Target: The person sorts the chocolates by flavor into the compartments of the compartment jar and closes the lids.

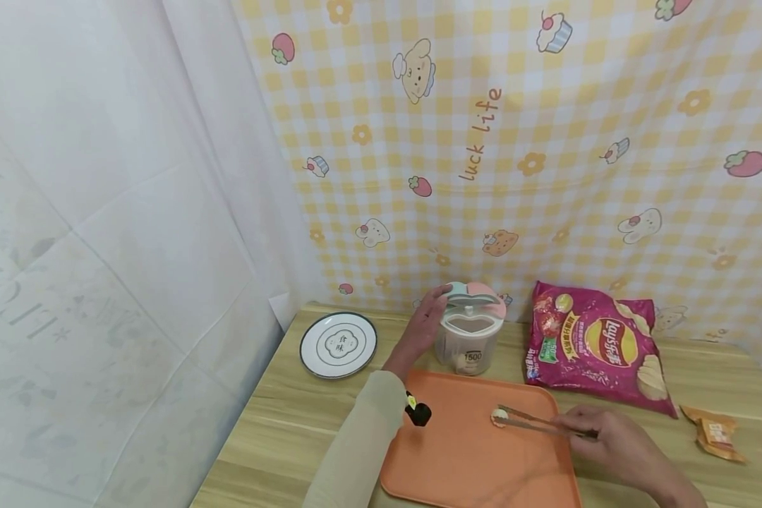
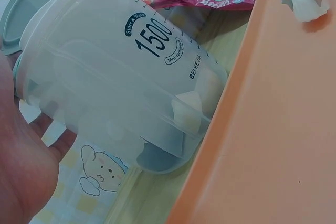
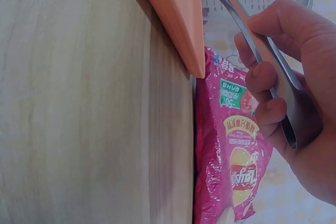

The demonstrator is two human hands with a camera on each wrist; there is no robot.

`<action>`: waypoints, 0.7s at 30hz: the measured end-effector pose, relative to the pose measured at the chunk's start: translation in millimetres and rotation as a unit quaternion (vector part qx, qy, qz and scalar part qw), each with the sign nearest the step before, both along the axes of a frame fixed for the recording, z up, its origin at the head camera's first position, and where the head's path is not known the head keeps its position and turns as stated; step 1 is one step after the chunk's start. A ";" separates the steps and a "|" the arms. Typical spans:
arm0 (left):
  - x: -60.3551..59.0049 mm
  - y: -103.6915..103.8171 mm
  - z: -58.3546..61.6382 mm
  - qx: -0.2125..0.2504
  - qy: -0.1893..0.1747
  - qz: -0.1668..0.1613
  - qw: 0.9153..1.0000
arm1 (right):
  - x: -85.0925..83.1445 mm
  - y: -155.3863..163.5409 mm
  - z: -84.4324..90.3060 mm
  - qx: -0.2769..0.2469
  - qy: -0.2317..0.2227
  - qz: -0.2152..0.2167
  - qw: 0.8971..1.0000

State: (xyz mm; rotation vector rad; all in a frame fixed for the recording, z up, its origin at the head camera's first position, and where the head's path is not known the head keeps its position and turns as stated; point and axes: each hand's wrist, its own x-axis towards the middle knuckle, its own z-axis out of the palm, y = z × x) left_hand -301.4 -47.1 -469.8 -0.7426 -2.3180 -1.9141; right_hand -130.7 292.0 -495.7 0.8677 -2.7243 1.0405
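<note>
A clear storage canister marked 1500 stands behind the orange tray, with a pink and green lid whose flap is raised. My left hand holds it at the left side near the lid, fingers reaching behind the wall. Inside, a few pale pieces lie at the bottom. My right hand grips metal tongs, fingers curled round both arms. The tongs' tips pinch a small whitish piece over the orange tray.
A white plate with a dark rim lies at the left. Behind the right hand lies a purple Lay's chip bag. A small orange packet is at the far right. A patterned cloth hangs behind the table.
</note>
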 end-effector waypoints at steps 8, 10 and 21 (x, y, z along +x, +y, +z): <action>1.5 -0.8 6.0 -0.010 -0.004 0.000 1.000 | -0.7 -2.1 0.3 -0.005 0.022 -0.007 1.000; 2.2 -0.2 5.8 -0.009 -0.003 0.009 1.000 | -0.8 -2.5 1.0 -0.011 0.029 -0.009 0.999; -0.5 0.2 0.1 -0.004 0.001 0.007 1.000 | 1.3 -7.9 17.4 -0.030 0.036 -0.016 0.999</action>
